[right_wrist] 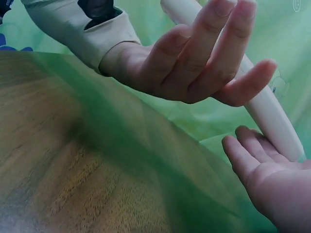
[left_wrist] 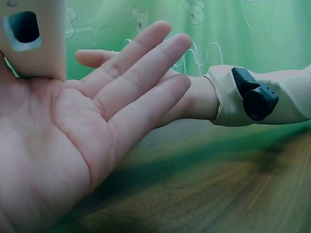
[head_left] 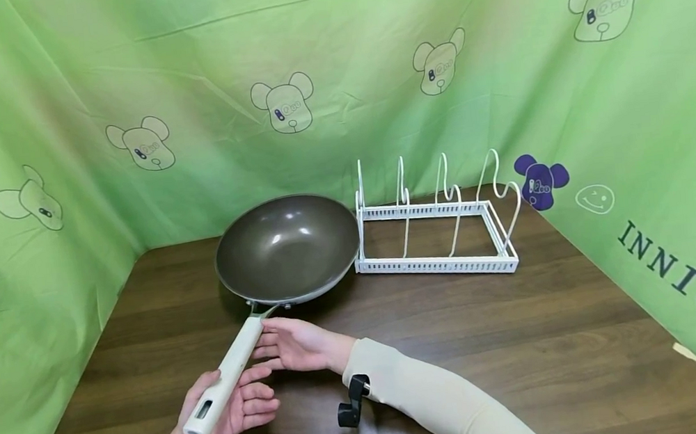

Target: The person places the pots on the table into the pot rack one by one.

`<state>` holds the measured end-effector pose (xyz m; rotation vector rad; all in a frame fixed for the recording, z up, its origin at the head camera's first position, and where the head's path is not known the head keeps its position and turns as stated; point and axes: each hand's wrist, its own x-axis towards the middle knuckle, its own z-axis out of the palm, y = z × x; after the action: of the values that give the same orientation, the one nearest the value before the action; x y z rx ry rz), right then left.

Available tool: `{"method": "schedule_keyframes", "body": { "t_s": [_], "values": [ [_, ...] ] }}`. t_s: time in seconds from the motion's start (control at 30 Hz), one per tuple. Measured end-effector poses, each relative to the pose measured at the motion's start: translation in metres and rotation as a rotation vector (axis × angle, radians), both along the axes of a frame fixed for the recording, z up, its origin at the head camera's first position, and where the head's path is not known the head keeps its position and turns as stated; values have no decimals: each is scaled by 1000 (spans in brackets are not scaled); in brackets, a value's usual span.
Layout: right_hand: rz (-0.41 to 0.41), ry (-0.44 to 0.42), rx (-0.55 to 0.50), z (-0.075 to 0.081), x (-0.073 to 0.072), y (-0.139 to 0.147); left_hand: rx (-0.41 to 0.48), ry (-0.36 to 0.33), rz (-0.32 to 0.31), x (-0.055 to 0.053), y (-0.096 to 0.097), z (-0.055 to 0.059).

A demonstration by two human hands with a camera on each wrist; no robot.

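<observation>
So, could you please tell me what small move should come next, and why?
Perhaps close the left hand round the pan handle: the handle rests against its palm, yet its fingers are extended, and the right hand looks open too.

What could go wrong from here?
The handle lies across the left hand with fingers extended, not wrapped round it, so the pan might twist or slip if lifted.
The pan's rim looks very close to the rack; a swing that way could knock it.
</observation>
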<state>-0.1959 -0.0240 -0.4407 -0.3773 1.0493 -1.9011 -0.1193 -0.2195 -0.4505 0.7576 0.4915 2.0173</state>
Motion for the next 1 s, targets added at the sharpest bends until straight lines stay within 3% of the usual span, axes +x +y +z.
{"method": "schedule_keyframes", "body": {
  "t_s": [0.33,0.73,0.87,1.0],
  "values": [
    [-3,29,5,-3,0,4,53,-84,28,5,7,0],
    [-4,-6,-87,3,-1,16,209,-287,72,13,27,11],
    [-5,-25,-99,6,-2,17,244,-321,46,15,30,15],
    [-5,-40,-125,9,-4,17,308,-415,-44,14,32,17]
  ]
}}
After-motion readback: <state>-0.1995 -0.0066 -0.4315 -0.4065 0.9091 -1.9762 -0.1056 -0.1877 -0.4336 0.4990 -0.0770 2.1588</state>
